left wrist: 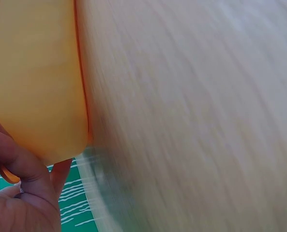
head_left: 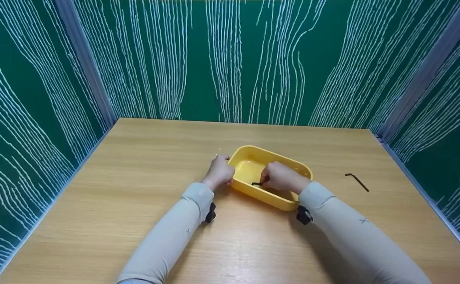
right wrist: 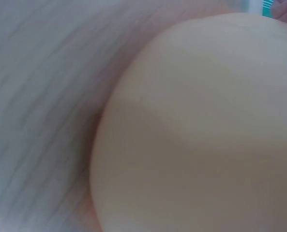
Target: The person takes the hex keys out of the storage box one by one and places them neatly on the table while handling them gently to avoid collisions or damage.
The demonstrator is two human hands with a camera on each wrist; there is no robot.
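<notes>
- I'm looking down from the head view: the yellow tray sits near the middle of the wooden table, turned a little so its long axis runs from near-right to far-left across my view.
- My left hand is curled round the tray's left end; the left wrist view shows the fingers wrapped on the rim of the tray, steadying it.
- My right hand is inside the tray, fingers closed in a pinch on a small black hex key.
- That key lies over the tray's near wall, its visible end poking out to the left of my fingers, long axis roughly along the tray's length. Whether it touches the tray floor, I cannot tell.
- The right wrist view gives me only a blurred pale bulge of tray wall against the table, no fingers to check.
- Handling call: the key looks like thin steel, so stiff, light and a bit slick; I'd keep the pinch on the long shank close to the bend so it can't swivel.
- The tray looks like light smooth plastic, apt to slide on this wood, so the grip on its rim is earning its keep.
- A second hex key lies on the table well apart, to the right of the tray, its long leg slanting toward near-right, short leg at the far end.
</notes>
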